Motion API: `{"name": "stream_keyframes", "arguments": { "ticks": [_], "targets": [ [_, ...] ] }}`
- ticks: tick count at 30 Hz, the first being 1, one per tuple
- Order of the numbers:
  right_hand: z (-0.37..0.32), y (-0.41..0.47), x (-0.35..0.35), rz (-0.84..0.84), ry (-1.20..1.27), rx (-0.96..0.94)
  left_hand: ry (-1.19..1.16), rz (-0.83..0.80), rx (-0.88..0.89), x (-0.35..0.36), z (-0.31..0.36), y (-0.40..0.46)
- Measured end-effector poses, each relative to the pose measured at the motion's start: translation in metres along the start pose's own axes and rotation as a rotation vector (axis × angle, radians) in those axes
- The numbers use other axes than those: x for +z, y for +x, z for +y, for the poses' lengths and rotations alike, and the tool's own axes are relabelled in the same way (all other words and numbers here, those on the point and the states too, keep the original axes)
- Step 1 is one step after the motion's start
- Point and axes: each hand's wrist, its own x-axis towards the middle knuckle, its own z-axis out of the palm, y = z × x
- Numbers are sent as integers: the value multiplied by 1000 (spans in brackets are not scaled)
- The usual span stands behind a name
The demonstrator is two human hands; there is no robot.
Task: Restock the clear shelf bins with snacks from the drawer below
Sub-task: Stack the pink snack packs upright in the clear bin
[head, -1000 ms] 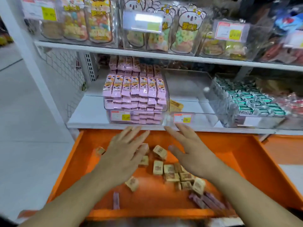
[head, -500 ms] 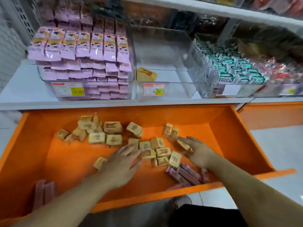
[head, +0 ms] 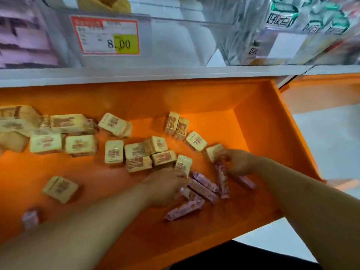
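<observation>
Both hands are down in the orange drawer (head: pixel 263 121): the left hand (head: pixel 165 189) curls over pink bars (head: pixel 202 189), the right hand (head: pixel 236 162) pinches a tan packet (head: pixel 213 152); many tan packets lie loose beyond; the middle clear bin (head: pixel 175 45) above holds almost nothing, so restocking looks barely begun.

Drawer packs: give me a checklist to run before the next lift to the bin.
1. Orange drawer open, packs reachable: ok.
2. Left hand on the pink packs: ok; grip hidden, cannot tell.
3. Right hand fingers curled on a pink pack: ok.
4. Clear bin with the 8.00 tag has room: ok, one yellow pack visible.
5. Pink packs match that bin: cannot tell.
</observation>
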Motion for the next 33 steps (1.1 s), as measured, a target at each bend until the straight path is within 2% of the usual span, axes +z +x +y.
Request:
{"name": "stream_keyframes", "arguments": {
  "ticks": [8,13,16,20,26,30,33],
  "targets": [
    [2,27,8,-20,-55,-103,368,5,19,19,1,14],
    [2,37,21,-111,-125,-86,418,30,10,25,-3,15],
    [-2,42,30,-212,-190,-130,376,105,26,25,-7,12],
    [-3,42,39,-240,-249,-133,256,184,40,16,-10,2],
    [-7,34,43,-344,-367,-117,-11,149,-8,0,-9,-24],
    [-13,23,29,-276,-246,-124,-155,151,-87,-18,-4,-45],
    [-23,12,0,-196,-12,-181,-290,150,-200,-36,-4,-62]
  ]
}}
